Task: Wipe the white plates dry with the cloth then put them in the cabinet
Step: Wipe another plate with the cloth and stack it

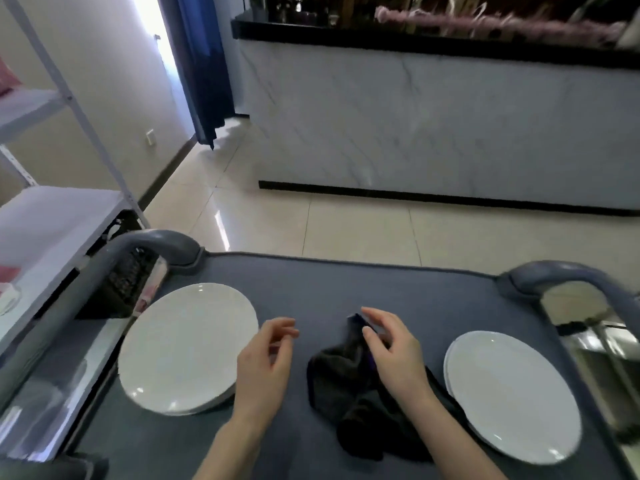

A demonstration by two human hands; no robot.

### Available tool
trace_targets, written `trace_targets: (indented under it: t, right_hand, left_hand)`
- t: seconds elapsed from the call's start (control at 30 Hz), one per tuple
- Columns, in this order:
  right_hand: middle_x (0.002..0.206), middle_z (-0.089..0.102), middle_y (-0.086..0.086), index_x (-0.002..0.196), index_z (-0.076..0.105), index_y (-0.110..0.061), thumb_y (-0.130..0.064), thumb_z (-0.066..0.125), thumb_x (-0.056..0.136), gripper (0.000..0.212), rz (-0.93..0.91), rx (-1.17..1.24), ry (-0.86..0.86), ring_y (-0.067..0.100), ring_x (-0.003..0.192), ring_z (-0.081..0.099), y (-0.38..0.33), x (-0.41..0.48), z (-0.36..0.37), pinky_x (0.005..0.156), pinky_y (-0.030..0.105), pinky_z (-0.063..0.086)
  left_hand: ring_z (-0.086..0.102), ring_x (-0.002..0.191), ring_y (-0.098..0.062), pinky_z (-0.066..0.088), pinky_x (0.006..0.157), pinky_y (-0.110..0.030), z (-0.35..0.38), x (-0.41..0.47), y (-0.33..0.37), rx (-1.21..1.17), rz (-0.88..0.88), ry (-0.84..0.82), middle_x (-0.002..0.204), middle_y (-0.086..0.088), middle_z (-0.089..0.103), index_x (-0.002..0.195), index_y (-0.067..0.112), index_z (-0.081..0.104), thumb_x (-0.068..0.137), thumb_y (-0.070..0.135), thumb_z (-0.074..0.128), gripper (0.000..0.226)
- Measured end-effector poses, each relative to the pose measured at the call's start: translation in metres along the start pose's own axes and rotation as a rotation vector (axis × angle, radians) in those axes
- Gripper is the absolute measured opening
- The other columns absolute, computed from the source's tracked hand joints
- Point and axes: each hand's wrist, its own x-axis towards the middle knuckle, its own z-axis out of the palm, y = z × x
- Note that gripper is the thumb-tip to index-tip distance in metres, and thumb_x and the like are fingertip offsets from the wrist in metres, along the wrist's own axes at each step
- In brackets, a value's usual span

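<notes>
Two stacks of white plates lie on a grey cart top [346,282]. The left stack [187,344] is near the cart's left handle and the right stack [512,393] is by its right side. Between them a dark cloth [343,386] is bunched on the cart. My right hand [391,344] pinches the cloth's upper edge between thumb and fingers and lifts it a little. My left hand [266,362] hovers just right of the left stack, fingers loosely curled, holding nothing.
A white metal shelf unit [52,220] stands to the left of the cart. Across the tiled floor [346,223] runs a marble-fronted counter [433,126] with a black top. A blue curtain [204,64] hangs by a bright doorway. The cart has grey handles [152,244].
</notes>
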Motion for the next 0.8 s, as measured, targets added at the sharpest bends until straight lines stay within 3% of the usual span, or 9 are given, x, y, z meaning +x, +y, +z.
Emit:
trace_targets:
  t: [0.13, 0.27, 0.33, 0.4, 0.47, 0.57, 0.67, 0.8]
  right_hand:
    - [0.113, 0.064, -0.02, 0.11, 0.063, -0.036, -0.008, 0.062, 0.094, 0.032, 0.083, -0.003, 0.149, 0.002, 0.11, 0.06, 0.028, -0.017, -0.067, 0.089, 0.008, 0.044]
    - [0.114, 0.063, -0.018, 0.112, 0.062, -0.034, -0.01, 0.063, 0.093, 0.03, 0.176, -0.053, 0.259, 0.007, 0.109, 0.058, 0.054, -0.036, -0.129, 0.094, 0.024, 0.045]
    - [0.118, 0.064, -0.013, 0.116, 0.063, -0.029, -0.01, 0.064, 0.092, 0.03, 0.212, -0.108, 0.303, 0.009, 0.107, 0.057, 0.069, -0.044, -0.155, 0.094, 0.027, 0.046]
    - [0.123, 0.063, -0.009, 0.122, 0.064, -0.021, -0.01, 0.065, 0.091, 0.033, 0.248, -0.168, 0.32, 0.011, 0.106, 0.057, 0.084, -0.051, -0.177, 0.094, 0.028, 0.045]
    - [0.127, 0.06, -0.009, 0.126, 0.062, -0.02, -0.012, 0.066, 0.091, 0.037, 0.276, -0.239, 0.3, 0.012, 0.11, 0.055, 0.097, -0.056, -0.195, 0.094, 0.024, 0.043]
    - [0.131, 0.057, -0.006, 0.13, 0.058, -0.021, -0.016, 0.065, 0.091, 0.041, 0.315, -0.358, 0.245, 0.016, 0.121, 0.051, 0.117, -0.061, -0.217, 0.101, 0.029, 0.043]
    - [0.136, 0.05, -0.003, 0.135, 0.054, -0.02, -0.016, 0.063, 0.09, 0.047, 0.362, -0.451, 0.204, 0.017, 0.127, 0.042, 0.135, -0.064, -0.231, 0.101, 0.023, 0.036]
    - [0.139, 0.044, 0.001, 0.141, 0.047, -0.017, -0.011, 0.062, 0.089, 0.054, 0.443, -0.442, 0.207, 0.019, 0.129, 0.038, 0.153, -0.067, -0.239, 0.1, 0.022, 0.033]
  left_hand:
    - [0.069, 0.082, -0.004, 0.051, 0.074, -0.017, 0.068, -0.014, 0.028, -0.063, 0.017, -0.229, 0.086, 0.014, 0.073, 0.094, 0.032, 0.066, 0.091, 0.0, 0.06, 0.033]
    - [0.068, 0.082, -0.005, 0.052, 0.077, -0.02, 0.133, -0.032, 0.049, -0.089, 0.006, -0.391, 0.083, 0.012, 0.072, 0.097, 0.032, 0.066, 0.092, 0.009, 0.063, 0.024]
    - [0.066, 0.081, -0.001, 0.049, 0.074, -0.014, 0.162, -0.04, 0.057, -0.071, 0.012, -0.438, 0.084, 0.013, 0.072, 0.099, 0.034, 0.065, 0.091, 0.011, 0.066, 0.024]
    - [0.064, 0.082, 0.003, 0.047, 0.073, -0.009, 0.189, -0.049, 0.065, -0.06, 0.008, -0.491, 0.089, 0.013, 0.071, 0.101, 0.035, 0.064, 0.09, 0.012, 0.067, 0.027]
    - [0.063, 0.085, 0.001, 0.049, 0.079, -0.013, 0.213, -0.056, 0.07, -0.041, 0.0, -0.563, 0.1, 0.013, 0.069, 0.108, 0.037, 0.062, 0.089, 0.014, 0.067, 0.029]
    - [0.051, 0.108, -0.003, 0.038, 0.095, -0.018, 0.243, -0.063, 0.067, 0.166, 0.095, -0.63, 0.124, 0.016, 0.056, 0.124, 0.034, 0.056, 0.088, 0.02, 0.067, 0.04]
    - [0.036, 0.134, -0.013, 0.031, 0.106, -0.022, 0.26, -0.064, 0.061, 0.309, 0.104, -0.614, 0.144, 0.006, 0.04, 0.133, 0.028, 0.052, 0.087, 0.015, 0.066, 0.05]
    - [0.036, 0.137, -0.017, 0.032, 0.111, -0.027, 0.271, -0.066, 0.056, 0.339, 0.005, -0.595, 0.149, 0.0, 0.036, 0.136, 0.024, 0.05, 0.085, 0.007, 0.063, 0.056]
